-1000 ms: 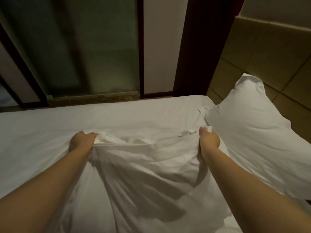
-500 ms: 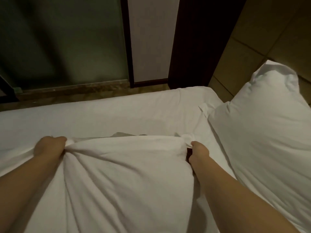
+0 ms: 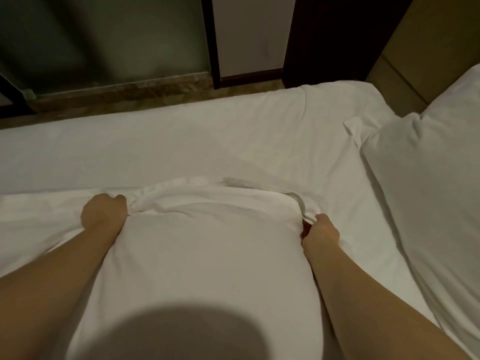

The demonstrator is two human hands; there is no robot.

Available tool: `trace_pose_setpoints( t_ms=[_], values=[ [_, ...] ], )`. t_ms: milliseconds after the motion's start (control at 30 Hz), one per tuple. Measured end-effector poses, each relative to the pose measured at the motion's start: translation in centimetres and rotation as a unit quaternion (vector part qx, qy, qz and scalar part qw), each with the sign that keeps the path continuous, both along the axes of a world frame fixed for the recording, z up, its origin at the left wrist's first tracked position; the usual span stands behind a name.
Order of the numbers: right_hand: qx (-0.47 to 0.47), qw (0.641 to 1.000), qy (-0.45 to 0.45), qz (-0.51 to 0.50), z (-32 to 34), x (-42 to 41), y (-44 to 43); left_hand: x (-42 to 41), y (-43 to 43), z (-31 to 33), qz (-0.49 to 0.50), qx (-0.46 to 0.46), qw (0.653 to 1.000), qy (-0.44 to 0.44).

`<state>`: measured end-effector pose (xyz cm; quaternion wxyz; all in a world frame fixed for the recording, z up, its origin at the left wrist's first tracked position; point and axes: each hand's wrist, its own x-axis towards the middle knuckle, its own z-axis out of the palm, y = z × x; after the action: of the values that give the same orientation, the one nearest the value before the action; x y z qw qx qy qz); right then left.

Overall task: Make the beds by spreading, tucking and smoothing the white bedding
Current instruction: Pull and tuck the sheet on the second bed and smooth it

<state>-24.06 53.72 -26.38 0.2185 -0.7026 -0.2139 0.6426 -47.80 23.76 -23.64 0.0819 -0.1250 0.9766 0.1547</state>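
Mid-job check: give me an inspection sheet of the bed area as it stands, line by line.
Surface: bed sheet, white, spread flat, a few creases toward its far right corner.
Job's things: near pillow lies on the sheet between the arms; second pillow at right, by the headboard.
Clutter: nothing seen.
Hands: left hand grips the near pillow's far left corner; right hand pinches its far right corner.
Cables: nothing seen.
Surroundings: glass panel and stone sill beyond the bed; dim light.
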Motion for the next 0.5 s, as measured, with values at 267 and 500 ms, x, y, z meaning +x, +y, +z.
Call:
trace_pose_setpoints(
  t_ms=[267,500],
  values=[
    [0.097,0.983,-0.093,0.121,0.3,4.2,-1.8,5.4,-2.7,1.8,0.006,0.043,0.999,-0.029],
    [0.081,0.995,0.039,0.044,8.8,9.7,-6.7,10.6,-7.6,7.4,0.010,0.123,0.992,-0.005]
  ],
)
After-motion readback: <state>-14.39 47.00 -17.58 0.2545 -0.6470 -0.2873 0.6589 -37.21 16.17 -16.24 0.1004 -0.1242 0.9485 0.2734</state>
